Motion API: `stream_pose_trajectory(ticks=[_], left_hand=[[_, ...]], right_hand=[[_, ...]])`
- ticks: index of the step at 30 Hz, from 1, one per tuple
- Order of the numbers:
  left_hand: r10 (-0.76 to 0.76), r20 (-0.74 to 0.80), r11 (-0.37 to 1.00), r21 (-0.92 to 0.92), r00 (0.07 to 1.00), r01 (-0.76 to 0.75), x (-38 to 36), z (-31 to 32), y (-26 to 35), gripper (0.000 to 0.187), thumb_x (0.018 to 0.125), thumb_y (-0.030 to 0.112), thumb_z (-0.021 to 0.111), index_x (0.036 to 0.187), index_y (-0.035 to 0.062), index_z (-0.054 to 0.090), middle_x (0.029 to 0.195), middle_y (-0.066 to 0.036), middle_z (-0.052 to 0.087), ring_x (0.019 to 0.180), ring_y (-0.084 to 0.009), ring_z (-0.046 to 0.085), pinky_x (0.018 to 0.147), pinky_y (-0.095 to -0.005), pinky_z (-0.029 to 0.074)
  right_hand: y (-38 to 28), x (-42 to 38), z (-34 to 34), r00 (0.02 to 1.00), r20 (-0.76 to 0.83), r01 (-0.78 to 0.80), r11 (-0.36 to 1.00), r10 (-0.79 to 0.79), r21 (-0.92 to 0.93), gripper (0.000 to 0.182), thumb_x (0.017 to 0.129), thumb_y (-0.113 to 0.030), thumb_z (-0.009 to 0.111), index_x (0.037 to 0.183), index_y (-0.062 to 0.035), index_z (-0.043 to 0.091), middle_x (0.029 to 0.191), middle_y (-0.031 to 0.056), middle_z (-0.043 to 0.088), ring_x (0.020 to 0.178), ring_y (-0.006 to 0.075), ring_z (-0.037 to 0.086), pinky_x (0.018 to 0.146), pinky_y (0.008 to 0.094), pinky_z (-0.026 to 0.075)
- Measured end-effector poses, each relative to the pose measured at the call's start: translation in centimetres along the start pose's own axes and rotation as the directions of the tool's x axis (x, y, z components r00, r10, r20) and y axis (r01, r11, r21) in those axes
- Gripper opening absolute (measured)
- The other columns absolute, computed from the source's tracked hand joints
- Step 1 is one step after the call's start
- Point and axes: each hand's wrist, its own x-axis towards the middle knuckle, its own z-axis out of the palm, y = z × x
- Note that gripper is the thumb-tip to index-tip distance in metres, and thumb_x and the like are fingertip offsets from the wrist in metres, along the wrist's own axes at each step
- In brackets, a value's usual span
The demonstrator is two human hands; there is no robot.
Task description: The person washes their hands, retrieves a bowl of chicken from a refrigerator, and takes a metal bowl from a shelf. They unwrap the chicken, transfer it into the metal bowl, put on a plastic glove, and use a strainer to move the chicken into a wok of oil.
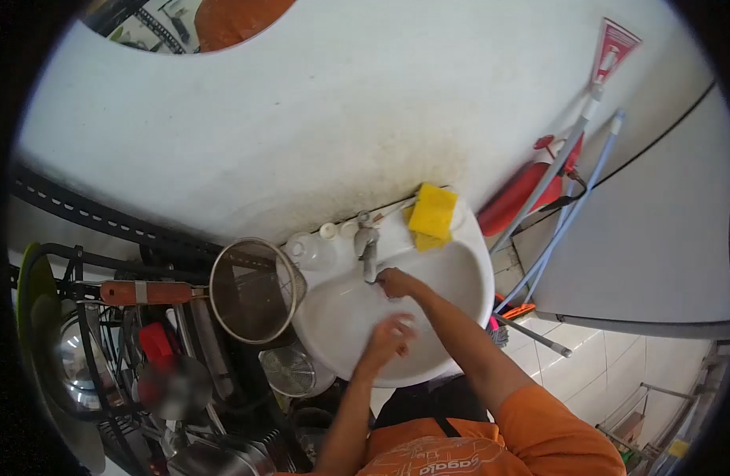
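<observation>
A white wall-mounted sink (317,308) stands in front of me, with a metal faucet (368,246) at its back edge. My right hand (396,283) is just below the faucet's spout, its fingers curled; whatever is between them is hidden. Over the basin, lower and to the left, my left hand (394,335) has its fingers apart and holds nothing. A yellow cloth (434,213) lies on the back rim, right of the faucet. Left of the faucet is a clear bottle (313,251).
A large strainer (254,290) juts out beside the sink's left edge, from a rack of utensils and pans (103,357). On the right, a red fire extinguisher (523,198) stands behind leaning poles (575,214). A mirror (198,24) hangs above.
</observation>
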Motion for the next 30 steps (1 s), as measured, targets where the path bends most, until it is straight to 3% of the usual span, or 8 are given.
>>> stream_pose_trajectory(ticks=[3,5,10,14,17,21,24,30], left_hand=[[0.742,-0.426,0.661,0.596,0.518,-0.456,3.3,-1.2,3.2,0.042,0.086,0.010,0.064,0.124,0.0022,0.049,0.121,-0.015,0.052,0.106,-0.0237,0.053,0.090,-0.0366,0.045],[0.925,-0.218,0.326,0.875,0.311,-0.357,3.5,0.4,8.8,0.053,0.085,0.012,0.065,0.133,0.0021,0.044,0.136,-0.019,0.042,0.125,-0.0346,0.043,0.106,-0.0483,0.031],[0.774,0.033,0.080,0.986,0.633,-0.149,7.1,-1.1,5.3,0.065,0.084,0.019,0.066,0.141,0.0032,0.039,0.154,-0.018,0.024,0.142,-0.0385,0.021,0.108,-0.0633,0.017],[0.785,-0.091,0.109,0.994,0.613,0.008,6.3,0.4,4.1,0.061,0.087,0.020,0.062,0.141,0.0025,0.039,0.154,-0.019,0.024,0.142,-0.0368,0.022,0.109,-0.0633,0.015],[0.906,-0.121,0.171,0.981,0.405,-0.092,4.2,3.7,1.3,0.042,0.094,0.016,0.053,0.133,-0.0009,0.047,0.137,-0.021,0.044,0.130,-0.0377,0.038,0.107,-0.0516,0.028],[0.953,-0.093,0.206,0.896,0.288,-0.394,-0.1,11.5,-5.8,0.023,0.100,0.014,0.043,0.095,-0.0048,0.054,0.092,-0.023,0.054,0.087,-0.0385,0.053,0.083,-0.0466,0.042],[0.924,-0.056,0.258,0.821,0.378,-0.509,-3.1,18.3,-12.6,0.028,0.100,0.014,0.040,0.077,-0.0025,0.045,0.075,-0.023,0.051,0.070,-0.0410,0.052,0.066,-0.0461,0.043],[0.638,0.385,0.107,0.813,0.667,-0.573,-5.4,28.3,-19.8,0.031,0.093,0.014,0.049,0.067,-0.0026,0.048,0.060,-0.025,0.051,0.058,-0.0443,0.051,0.053,-0.0489,0.036]], right_hand=[[-5.5,-6.2,-0.1,0.932,-0.303,-0.205,0.979,0.198,0.009,0.027,0.091,-0.030,0.056,0.088,-0.0059,0.068,0.086,0.0196,0.067,0.078,0.0398,0.064,0.075,0.0478,0.051],[-8.7,-10.4,0.0,0.852,-0.387,-0.334,0.935,0.352,0.115,0.033,0.092,-0.035,0.056,0.082,-0.0051,0.066,0.080,0.0188,0.067,0.077,0.0414,0.063,0.075,0.0493,0.051],[-8.0,-21.2,1.7,0.881,-0.421,-0.075,0.943,0.215,0.324,0.037,0.091,-0.040,0.059,0.082,-0.0043,0.066,0.073,0.0171,0.064,0.066,0.0327,0.060,0.064,0.0449,0.048],[-6.8,-33.1,2.5,0.866,-0.448,0.104,0.796,0.222,0.596,0.039,0.094,-0.041,0.056,0.080,-0.0047,0.063,0.064,0.0054,0.054,0.058,0.0158,0.049,0.058,0.0323,0.043],[-5.4,-44.4,4.9,0.859,-0.209,0.000,0.409,0.466,0.912,0.035,0.095,-0.037,0.054,0.090,-0.0050,0.066,0.072,0.0028,0.059,0.067,0.0134,0.054,0.063,0.0300,0.045],[8.7,-54.5,22.1,0.434,-0.627,-0.561,0.738,0.647,0.375,0.020,0.086,-0.018,0.057,0.094,-0.0024,0.067,0.091,0.0182,0.067,0.089,0.0330,0.066,0.076,0.0433,0.052],[2.3,-66.4,24.2,0.070,-0.183,-0.729,0.176,0.980,0.661,0.027,0.087,-0.022,0.053,0.101,-0.0037,0.068,0.110,0.0178,0.066,0.103,0.0375,0.062,0.084,0.0458,0.052],[-3.5,-79.3,39.6,-0.395,0.020,-0.484,-0.227,0.919,0.845,0.033,0.078,-0.030,0.059,0.099,-0.0066,0.071,0.106,0.0156,0.068,0.102,0.0327,0.064,0.084,0.0440,0.053]])
